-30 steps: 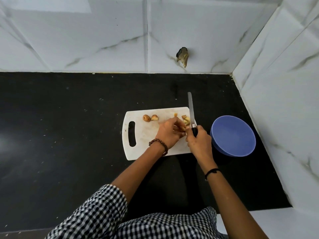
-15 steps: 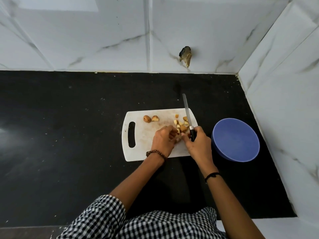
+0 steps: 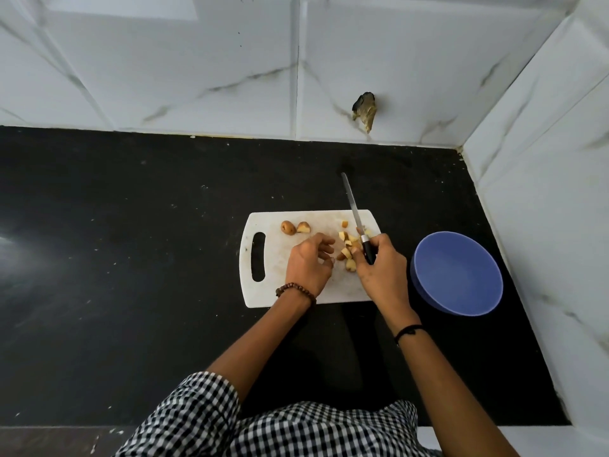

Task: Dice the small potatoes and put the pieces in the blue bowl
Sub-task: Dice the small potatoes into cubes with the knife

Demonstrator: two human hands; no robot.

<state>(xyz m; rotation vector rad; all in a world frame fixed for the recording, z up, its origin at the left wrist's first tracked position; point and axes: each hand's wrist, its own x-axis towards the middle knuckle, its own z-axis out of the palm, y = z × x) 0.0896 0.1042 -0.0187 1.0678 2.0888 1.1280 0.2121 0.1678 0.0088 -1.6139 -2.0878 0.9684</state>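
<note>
A white cutting board (image 3: 273, 291) lies on the black counter. Several diced potato pieces (image 3: 346, 247) sit near its right side. A whole small potato (image 3: 288, 227) and a half potato (image 3: 303, 227) rest at the board's far left. My right hand (image 3: 382, 272) grips a knife (image 3: 356, 216) by its black handle, the blade pointing away over the board's far edge. My left hand (image 3: 309, 262) hovers over the board just left of the pieces, fingers curled and apart, holding nothing. The blue bowl (image 3: 458, 273) stands right of the board and looks empty.
White marble-tiled walls close the counter at the back and on the right, right behind the bowl. A hole with debris (image 3: 364, 110) shows in the back wall. The black counter (image 3: 131, 258) stretches wide to the left of the board.
My left hand has let go of the potato pieces and drawn back left, leaving them exposed. The knife blade has tilted with its tip more to the left.
</note>
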